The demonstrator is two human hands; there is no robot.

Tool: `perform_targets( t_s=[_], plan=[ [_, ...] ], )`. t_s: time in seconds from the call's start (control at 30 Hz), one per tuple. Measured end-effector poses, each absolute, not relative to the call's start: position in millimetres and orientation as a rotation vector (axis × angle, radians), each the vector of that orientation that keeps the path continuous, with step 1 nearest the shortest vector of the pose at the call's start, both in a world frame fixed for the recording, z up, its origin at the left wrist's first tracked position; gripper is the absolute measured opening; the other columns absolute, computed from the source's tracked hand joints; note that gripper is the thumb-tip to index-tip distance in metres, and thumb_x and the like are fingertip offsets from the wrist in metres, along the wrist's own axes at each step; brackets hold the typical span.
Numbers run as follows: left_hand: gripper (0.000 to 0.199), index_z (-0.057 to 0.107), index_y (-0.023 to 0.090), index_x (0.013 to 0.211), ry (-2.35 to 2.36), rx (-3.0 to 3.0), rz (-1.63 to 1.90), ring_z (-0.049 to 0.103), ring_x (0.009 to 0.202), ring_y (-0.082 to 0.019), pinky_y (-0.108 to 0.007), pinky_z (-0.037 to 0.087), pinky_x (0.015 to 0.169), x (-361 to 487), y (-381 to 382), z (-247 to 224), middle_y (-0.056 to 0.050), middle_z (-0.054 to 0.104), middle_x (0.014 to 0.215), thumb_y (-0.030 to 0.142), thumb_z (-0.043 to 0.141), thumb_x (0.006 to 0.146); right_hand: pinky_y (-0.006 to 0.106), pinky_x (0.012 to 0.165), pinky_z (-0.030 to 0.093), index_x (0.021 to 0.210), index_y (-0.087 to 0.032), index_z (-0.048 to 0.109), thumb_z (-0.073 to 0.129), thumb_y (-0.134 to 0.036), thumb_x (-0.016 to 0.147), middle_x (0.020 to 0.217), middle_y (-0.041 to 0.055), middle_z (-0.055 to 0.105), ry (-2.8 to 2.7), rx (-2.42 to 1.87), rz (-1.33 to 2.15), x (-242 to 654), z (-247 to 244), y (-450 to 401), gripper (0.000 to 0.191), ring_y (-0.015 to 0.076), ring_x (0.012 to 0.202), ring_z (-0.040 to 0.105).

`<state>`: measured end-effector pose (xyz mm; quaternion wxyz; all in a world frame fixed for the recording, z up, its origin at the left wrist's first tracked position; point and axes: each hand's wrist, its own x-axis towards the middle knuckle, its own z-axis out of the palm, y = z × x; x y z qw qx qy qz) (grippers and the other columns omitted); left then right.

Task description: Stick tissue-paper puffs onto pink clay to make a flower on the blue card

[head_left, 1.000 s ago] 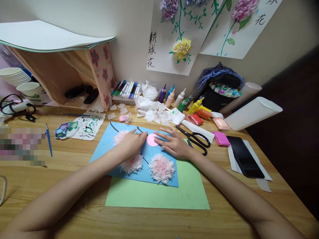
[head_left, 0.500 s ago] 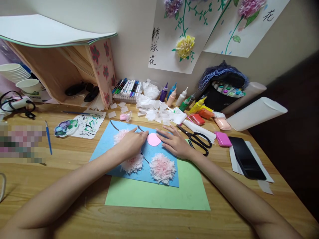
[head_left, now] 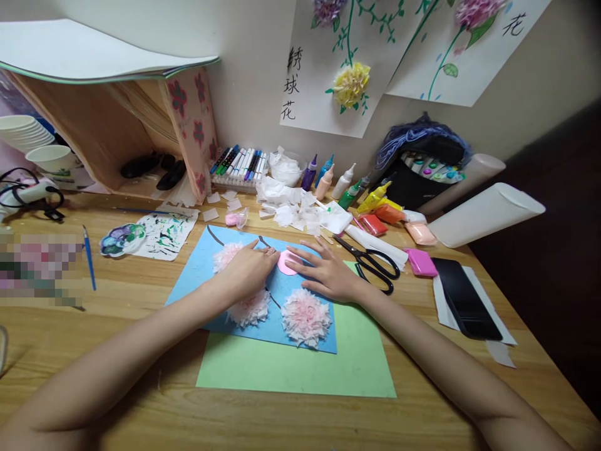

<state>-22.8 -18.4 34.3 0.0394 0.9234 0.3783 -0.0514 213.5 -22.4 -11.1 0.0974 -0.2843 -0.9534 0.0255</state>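
Observation:
A flat pink disc lies on the upper part of the blue sheet. My left hand rests at the disc's left edge, fingers bent together; whether they grip anything is hidden. From the right, my right hand reaches with spread fingers, its fingertips over the disc's right side. Fluffy pale pink paper flowers sit on the sheet: one below the disc, another partly under my left wrist, a third left of my left hand. A green sheet lies beneath the blue one.
Black scissors lie right of my right hand, near a phone. Behind are white paper scraps, paint bottles and markers. A paintbrush and painted paper lie left.
My right hand's fingers have moved left, now covering the right part of the pink disc. My left hand has stayed nearly still. The whole view has shifted slightly.

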Motion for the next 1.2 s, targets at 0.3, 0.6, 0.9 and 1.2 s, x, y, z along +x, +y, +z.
perform_targets(
  t_s=[0.3,0.6,0.9,1.2],
  plan=[
    [0.031,0.057,0.011,0.107,1.179,2.849,-0.197,0.061,0.106,-0.022,-0.041,0.037,0.101,-19.5,-19.6,33.5,-0.014,0.063,0.117,0.004,0.039,0.083,0.056,0.111,0.015,0.142,-0.031,0.034,0.033,-0.041,0.096,0.152,0.002,0.026,-2.816,-0.91,0.064,211.4,-12.0,-22.5,0.047,0.0264,0.138,0.022],
    [0.031,0.057,0.009,0.107,1.162,2.86,-0.169,0.06,0.108,-0.024,-0.043,0.036,0.102,-21.3,-19.9,31.3,-0.017,0.062,0.119,0.003,0.041,0.081,0.055,0.111,0.019,0.142,-0.034,0.032,0.033,-0.042,0.096,0.152,-0.0005,0.027,-2.781,-0.925,0.105,212.9,-12.0,-22.5,0.046,0.0247,0.137,0.026],
    [0.033,0.055,0.009,0.11,1.157,2.842,-0.193,0.059,0.11,-0.024,-0.043,0.035,0.103,-20.4,-19.8,33.6,-0.017,0.061,0.12,0.003,0.039,0.082,0.057,0.11,0.022,0.141,-0.031,0.034,0.036,-0.04,0.096,0.15,-0.0007,0.031,-2.757,-0.941,0.183,213.2,-11.2,-21.9,0.046,0.027,0.137,0.024],
    [0.031,0.055,0.008,0.108,1.156,2.834,-0.175,0.059,0.11,-0.024,-0.043,0.035,0.103,-20.6,-20.2,33.2,-0.017,0.062,0.118,0.002,0.039,0.082,0.055,0.11,0.021,0.141,-0.032,0.035,0.035,-0.04,0.096,0.15,-0.001,0.031,-2.744,-0.933,0.168,214.5,-10.8,-22.3,0.046,0.0261,0.137,0.025]
  ],
)
